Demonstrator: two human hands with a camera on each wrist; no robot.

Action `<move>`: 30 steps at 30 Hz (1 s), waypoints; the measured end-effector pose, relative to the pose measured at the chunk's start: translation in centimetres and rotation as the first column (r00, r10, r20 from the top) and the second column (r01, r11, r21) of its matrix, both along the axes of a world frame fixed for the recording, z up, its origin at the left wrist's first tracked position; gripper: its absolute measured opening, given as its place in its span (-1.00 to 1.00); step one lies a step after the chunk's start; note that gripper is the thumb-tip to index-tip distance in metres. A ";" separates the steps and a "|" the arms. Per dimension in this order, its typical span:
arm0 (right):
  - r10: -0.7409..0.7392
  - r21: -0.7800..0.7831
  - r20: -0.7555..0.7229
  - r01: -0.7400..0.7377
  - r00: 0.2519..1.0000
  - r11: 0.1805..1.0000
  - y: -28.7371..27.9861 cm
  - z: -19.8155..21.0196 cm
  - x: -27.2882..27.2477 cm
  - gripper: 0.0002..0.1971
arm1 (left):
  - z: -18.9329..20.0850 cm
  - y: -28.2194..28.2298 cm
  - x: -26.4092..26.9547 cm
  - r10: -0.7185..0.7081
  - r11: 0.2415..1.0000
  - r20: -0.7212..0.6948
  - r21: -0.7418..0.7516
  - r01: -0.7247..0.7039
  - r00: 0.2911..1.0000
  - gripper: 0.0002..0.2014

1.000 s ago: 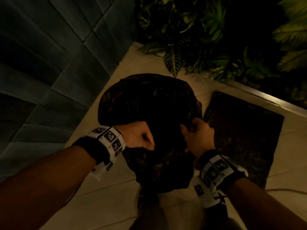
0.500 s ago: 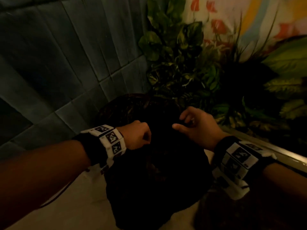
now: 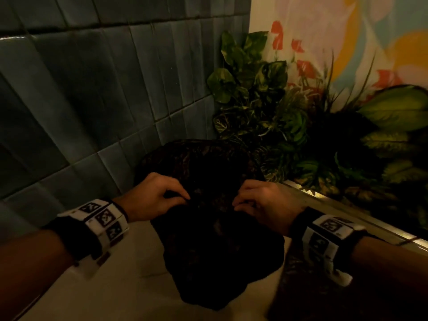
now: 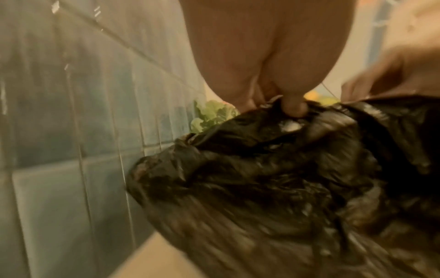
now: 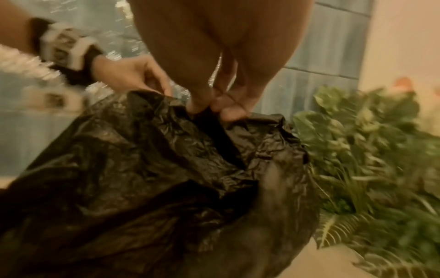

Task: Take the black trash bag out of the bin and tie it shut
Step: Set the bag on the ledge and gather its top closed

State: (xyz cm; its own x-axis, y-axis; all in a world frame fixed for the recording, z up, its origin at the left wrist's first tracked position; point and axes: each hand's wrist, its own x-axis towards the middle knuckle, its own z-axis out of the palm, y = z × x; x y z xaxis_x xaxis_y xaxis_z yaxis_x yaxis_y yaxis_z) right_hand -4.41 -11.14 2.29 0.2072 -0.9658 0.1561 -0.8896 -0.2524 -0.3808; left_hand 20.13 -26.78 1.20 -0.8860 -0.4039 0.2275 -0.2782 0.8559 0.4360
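The black trash bag (image 3: 215, 246) hangs lifted in front of me, crinkled and bulging, its bottom above the pale floor. My left hand (image 3: 159, 198) pinches the bag's top edge on the left side; the left wrist view shows the thumb and fingers (image 4: 295, 107) clamped on the plastic (image 4: 273, 178). My right hand (image 3: 259, 202) pinches the top edge on the right, with fingertips (image 5: 228, 111) squeezing a fold of the bag (image 5: 166, 178). The bin is hidden behind the bag or out of sight.
A blue-grey tiled wall (image 3: 104, 100) stands to the left and behind. Leafy green plants (image 3: 278, 126) fill a planter with a metal rim (image 3: 335, 209) on the right. A painted floral wall (image 3: 335, 38) rises behind them. Pale floor tiles (image 3: 129, 286) lie below.
The view has tilted up from the floor to the wall and plants. Both hands moved from fists at the bag's neck to pinching its top edge, the right hand regripping after opening briefly.
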 end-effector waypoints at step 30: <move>-0.087 0.097 -0.173 0.105 0.981 0.990 -2.4 -1.4 -0.5 -0.57 | -1.5 0.5 -2.6 0.360 0.933 0.030 0.015 -0.360 0.932 -0.87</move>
State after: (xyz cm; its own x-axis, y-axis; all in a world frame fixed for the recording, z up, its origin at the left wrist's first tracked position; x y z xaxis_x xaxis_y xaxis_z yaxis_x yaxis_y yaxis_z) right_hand -4.91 -13.51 0.94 0.1273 -0.9916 0.0236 -0.9611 -0.1292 -0.2442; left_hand 17.56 -26.28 -0.26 -0.6857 -0.7012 0.1950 -0.5778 0.6874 0.4400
